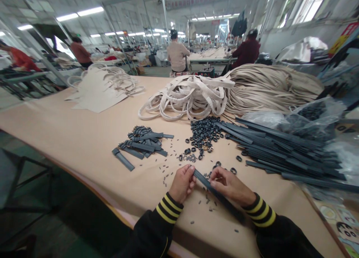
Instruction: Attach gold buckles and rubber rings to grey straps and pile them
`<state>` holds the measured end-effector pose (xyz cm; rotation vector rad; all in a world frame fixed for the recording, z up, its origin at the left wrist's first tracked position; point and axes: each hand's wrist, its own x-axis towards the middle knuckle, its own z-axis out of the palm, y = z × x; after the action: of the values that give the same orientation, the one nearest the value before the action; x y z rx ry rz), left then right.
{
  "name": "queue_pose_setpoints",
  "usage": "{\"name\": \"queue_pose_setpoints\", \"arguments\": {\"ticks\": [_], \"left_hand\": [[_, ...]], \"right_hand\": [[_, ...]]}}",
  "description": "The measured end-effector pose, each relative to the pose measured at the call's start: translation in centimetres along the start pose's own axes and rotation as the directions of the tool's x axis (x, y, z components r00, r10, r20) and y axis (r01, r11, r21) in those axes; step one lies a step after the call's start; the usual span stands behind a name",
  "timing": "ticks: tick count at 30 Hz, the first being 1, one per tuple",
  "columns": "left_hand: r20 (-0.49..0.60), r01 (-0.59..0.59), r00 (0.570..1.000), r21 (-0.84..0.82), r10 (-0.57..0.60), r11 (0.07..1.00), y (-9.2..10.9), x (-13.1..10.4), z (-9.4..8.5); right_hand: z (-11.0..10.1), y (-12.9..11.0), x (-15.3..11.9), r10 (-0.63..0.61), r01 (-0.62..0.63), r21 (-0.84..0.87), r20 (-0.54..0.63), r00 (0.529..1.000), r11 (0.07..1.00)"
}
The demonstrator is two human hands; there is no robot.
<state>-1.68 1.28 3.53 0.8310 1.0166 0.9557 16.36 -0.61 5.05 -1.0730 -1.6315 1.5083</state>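
My left hand (183, 183) pinches the near end of a long dark strap (221, 200) that runs diagonally toward my right forearm. My right hand (228, 185) grips the same strap a little farther along, fingers closed over it. Both hands hover just above the tan table (70, 127) near its front edge. Small dark rings (203, 132) lie heaped just beyond my hands. Tiny dark pins (168, 172) are scattered around them.
A pile of folded dark strap pieces (141, 143) lies to the left, a stack of long dark straps (283, 147) to the right. White straps (190, 95) and beige cords (269, 85) are heaped farther back. Plastic bags (314, 114) sit at right. Other people work beyond.
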Motion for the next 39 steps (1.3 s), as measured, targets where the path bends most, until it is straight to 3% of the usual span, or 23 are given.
{"name": "queue_pose_setpoints", "arguments": {"ticks": [6,9,12,14,16,17,19,21,25,31,36,39], "left_hand": [[0.075,-0.018,0.997,0.222,0.002,0.975,-0.5,-0.3,0.2],[0.077,-0.039,0.997,0.273,0.018,0.961,-0.7,-0.2,0.5],[0.007,-0.180,0.982,0.362,0.191,0.915,-0.9,-0.1,1.0],[-0.044,-0.329,0.912,0.516,0.408,0.791,-1.0,-0.4,1.3],[0.015,-0.439,0.811,0.677,0.585,0.591,-1.2,-1.0,1.5],[0.074,-0.474,0.776,0.724,0.627,0.501,-1.3,-1.4,1.5],[0.185,-0.521,0.754,0.753,0.631,0.401,-1.6,-2.1,1.4],[0.228,-0.519,0.785,0.751,0.577,0.409,-1.8,-2.7,1.3],[0.189,-0.424,0.874,0.746,0.449,0.513,-2.2,-3.2,1.1],[0.092,-0.309,0.936,0.680,0.341,0.665,-1.7,-2.0,0.2],[-0.006,-0.298,0.908,0.694,0.418,0.656,0.5,-0.6,-1.0],[0.043,-0.365,0.878,0.705,0.477,0.608,1.4,-0.1,-0.9]], "right_hand": [[2.2,1.2,0.3,0.173,-0.193,0.281,0.095,0.980,0.940],[2.5,1.4,0.4,0.166,-0.176,0.317,0.059,0.984,0.932],[2.4,1.5,0.5,0.103,-0.108,0.278,0.035,0.994,0.954],[2.3,1.5,0.5,0.072,-0.074,0.263,0.018,0.997,0.962],[2.2,1.5,0.5,0.059,-0.061,0.264,0.016,0.998,0.963],[2.3,1.5,0.5,0.059,-0.062,0.269,0.021,0.998,0.961],[2.3,1.6,0.5,0.070,-0.077,0.280,0.035,0.997,0.957],[2.4,1.7,0.5,0.091,-0.103,0.280,0.053,0.994,0.955],[2.7,1.8,0.6,0.105,-0.129,0.303,0.093,0.990,0.944],[2.1,1.3,0.4,0.149,-0.195,0.273,0.182,0.972,0.942],[0.7,0.7,0.3,0.213,-0.219,0.165,0.056,0.976,0.962],[0.5,0.4,0.3,0.218,-0.222,0.141,0.043,0.975,0.965]]}}
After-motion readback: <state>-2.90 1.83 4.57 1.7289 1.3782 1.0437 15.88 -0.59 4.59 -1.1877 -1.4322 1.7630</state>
